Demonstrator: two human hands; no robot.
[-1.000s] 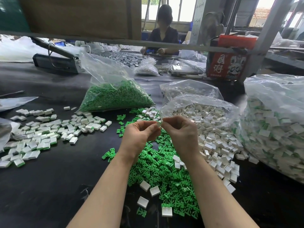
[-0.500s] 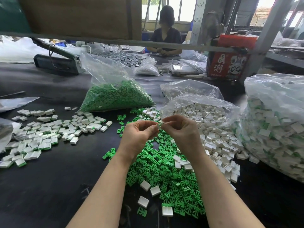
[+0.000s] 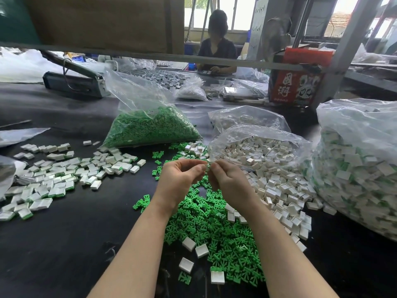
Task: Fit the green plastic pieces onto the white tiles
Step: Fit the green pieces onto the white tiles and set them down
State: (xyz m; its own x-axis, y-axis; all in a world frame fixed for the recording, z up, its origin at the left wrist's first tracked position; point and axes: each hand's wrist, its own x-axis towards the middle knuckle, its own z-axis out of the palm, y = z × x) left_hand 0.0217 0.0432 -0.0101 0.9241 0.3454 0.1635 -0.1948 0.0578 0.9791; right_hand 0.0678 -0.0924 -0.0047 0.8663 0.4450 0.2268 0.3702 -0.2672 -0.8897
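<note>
A small white tile (image 3: 208, 166) is pinched between the curled fingertips of the left hand (image 3: 179, 179) and the right hand (image 3: 229, 181), raised above the loose heap of green plastic pieces (image 3: 217, 229) at the middle of the bench (image 3: 64, 244). Most of the tile is hidden by the fingers, and whether a green piece is seated in it cannot be made out. At the bench's right edge a large clear bag (image 3: 361, 160), cut off by the frame, is filled with white-and-green pieces. A bag of green pieces (image 3: 148, 127) lies toward the far side, and an open bag of white tiles (image 3: 262, 151) spills beside the right hand. Fitted tiles (image 3: 58, 175) are spread near the left edge.
</note>
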